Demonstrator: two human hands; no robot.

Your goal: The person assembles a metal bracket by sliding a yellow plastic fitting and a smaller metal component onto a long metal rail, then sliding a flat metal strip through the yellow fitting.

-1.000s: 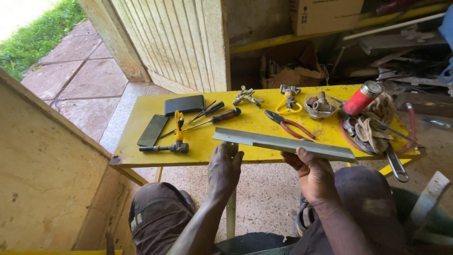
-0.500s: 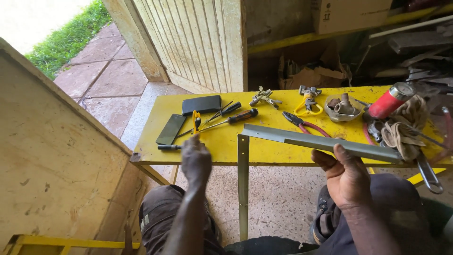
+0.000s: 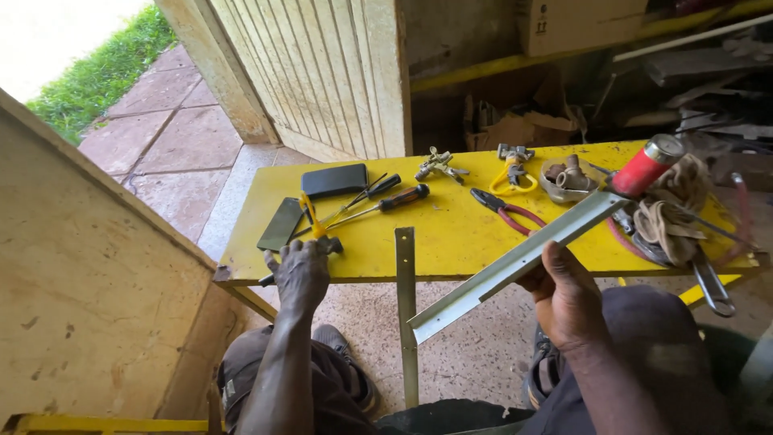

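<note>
Left hand (image 3: 302, 274) closing on yellow-handled tool (image 3: 316, 229) at desk (image 3: 451, 242) edge. Right hand (image 3: 568, 294) grasping angle bar (image 3: 515, 262) — likely stiff, light; hold mid-length

Left hand (image 3: 299, 274) covering tool handle (image 3: 266, 279), cardboard box (image 3: 580, 24) cut off at top

A workshop: yellow workbench (image 3: 451, 242) strewn with pliers (image 3: 506, 213), screwdrivers (image 3: 385, 201), metal offcuts.

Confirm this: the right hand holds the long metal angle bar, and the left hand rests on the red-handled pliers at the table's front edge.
Not quite. In the head view the left hand rests on the yellow-handled tool, not the red-handled pliers, which lie untouched mid-table. The right hand does hold the angle bar.
</note>
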